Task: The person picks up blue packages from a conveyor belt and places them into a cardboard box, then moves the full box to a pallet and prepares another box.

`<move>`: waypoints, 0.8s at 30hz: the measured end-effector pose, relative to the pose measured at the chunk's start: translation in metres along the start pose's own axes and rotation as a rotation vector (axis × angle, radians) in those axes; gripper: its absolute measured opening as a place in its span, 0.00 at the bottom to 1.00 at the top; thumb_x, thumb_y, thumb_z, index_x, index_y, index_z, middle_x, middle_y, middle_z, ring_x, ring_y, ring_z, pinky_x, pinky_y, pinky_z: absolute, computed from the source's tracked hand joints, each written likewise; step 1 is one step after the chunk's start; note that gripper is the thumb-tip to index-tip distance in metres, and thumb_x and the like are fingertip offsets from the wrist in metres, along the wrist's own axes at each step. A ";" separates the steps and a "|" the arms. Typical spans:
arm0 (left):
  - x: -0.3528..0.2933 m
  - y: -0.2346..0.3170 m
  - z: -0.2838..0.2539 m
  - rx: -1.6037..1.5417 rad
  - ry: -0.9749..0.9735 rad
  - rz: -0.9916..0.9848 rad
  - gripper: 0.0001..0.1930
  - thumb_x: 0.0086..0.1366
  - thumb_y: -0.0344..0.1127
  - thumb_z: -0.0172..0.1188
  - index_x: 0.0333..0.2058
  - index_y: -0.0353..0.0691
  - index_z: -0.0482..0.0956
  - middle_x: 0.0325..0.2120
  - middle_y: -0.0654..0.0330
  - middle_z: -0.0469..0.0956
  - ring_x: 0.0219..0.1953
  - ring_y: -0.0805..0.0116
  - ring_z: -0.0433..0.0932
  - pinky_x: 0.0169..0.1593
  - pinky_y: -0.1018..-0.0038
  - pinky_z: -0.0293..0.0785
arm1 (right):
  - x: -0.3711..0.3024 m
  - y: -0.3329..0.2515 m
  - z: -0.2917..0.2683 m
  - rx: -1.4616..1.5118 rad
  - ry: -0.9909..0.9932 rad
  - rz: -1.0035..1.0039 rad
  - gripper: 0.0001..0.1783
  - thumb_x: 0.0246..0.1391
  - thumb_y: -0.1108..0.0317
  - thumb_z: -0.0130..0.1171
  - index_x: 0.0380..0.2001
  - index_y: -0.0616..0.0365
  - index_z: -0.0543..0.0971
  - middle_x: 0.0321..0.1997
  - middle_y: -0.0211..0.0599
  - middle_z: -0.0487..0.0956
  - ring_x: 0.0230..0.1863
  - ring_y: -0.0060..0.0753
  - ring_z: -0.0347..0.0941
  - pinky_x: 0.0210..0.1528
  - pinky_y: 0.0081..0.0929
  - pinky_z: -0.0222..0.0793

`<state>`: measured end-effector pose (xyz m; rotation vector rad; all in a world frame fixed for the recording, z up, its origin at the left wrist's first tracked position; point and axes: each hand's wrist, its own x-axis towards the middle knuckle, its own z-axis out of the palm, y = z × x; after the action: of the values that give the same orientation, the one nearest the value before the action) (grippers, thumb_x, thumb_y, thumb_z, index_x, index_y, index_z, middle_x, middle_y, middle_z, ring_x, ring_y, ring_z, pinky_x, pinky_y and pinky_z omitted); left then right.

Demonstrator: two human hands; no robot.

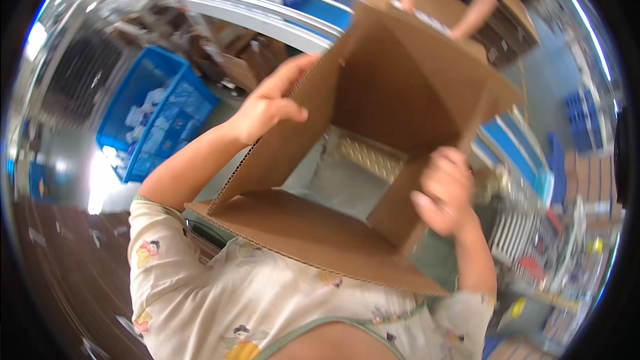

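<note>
The open brown carton (407, 87) sits between both grips, left hand (267, 108) grasping its left side, right hand (445, 192) its right side.

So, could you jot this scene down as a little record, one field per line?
Main object: brown cardboard box, top open
Left hand: holding the box's left wall, thumb inside
Right hand: at the right wall, blurred; grip unclear
Floor, left: blue bin with pale items
Beyond the box: another person's forearm
</note>
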<state>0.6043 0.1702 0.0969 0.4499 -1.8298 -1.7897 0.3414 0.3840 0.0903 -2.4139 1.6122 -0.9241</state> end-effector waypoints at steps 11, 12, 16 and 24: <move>0.069 -0.139 0.130 1.239 -0.518 0.466 0.27 0.63 0.50 0.36 0.59 0.44 0.56 0.62 0.56 0.44 0.64 0.59 0.40 0.62 0.52 0.35 | 0.008 -0.027 -0.051 0.740 -0.414 0.756 0.17 0.56 0.57 0.45 0.31 0.61 0.76 0.28 0.38 0.76 0.34 0.36 0.74 0.40 0.28 0.68; 0.065 -0.168 0.131 1.213 -0.507 0.512 0.28 0.64 0.51 0.35 0.59 0.45 0.55 0.62 0.55 0.42 0.65 0.59 0.40 0.62 0.51 0.35 | 0.004 -0.046 -0.074 0.525 -0.484 0.516 0.19 0.55 0.55 0.46 0.33 0.60 0.76 0.29 0.39 0.77 0.37 0.41 0.74 0.43 0.30 0.68; 0.078 -0.164 0.136 1.103 -0.717 0.406 0.28 0.63 0.51 0.38 0.59 0.46 0.55 0.63 0.57 0.40 0.65 0.59 0.39 0.62 0.52 0.37 | 0.001 -0.078 -0.061 -0.134 -0.555 0.324 0.21 0.50 0.49 0.51 0.22 0.57 0.72 0.18 0.37 0.71 0.20 0.39 0.70 0.25 0.33 0.66; 0.039 -0.115 0.015 0.277 0.105 -0.328 0.37 0.60 0.51 0.51 0.56 0.25 0.51 0.54 0.43 0.60 0.58 0.58 0.58 0.58 0.67 0.55 | -0.033 0.079 0.046 -0.462 -0.307 0.446 0.19 0.49 0.56 0.49 0.11 0.55 0.69 0.14 0.40 0.72 0.21 0.42 0.71 0.25 0.37 0.65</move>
<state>0.5492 0.1519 -0.0110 0.9805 -2.0265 -1.6772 0.2939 0.3664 0.0075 -2.1299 2.2763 -0.1089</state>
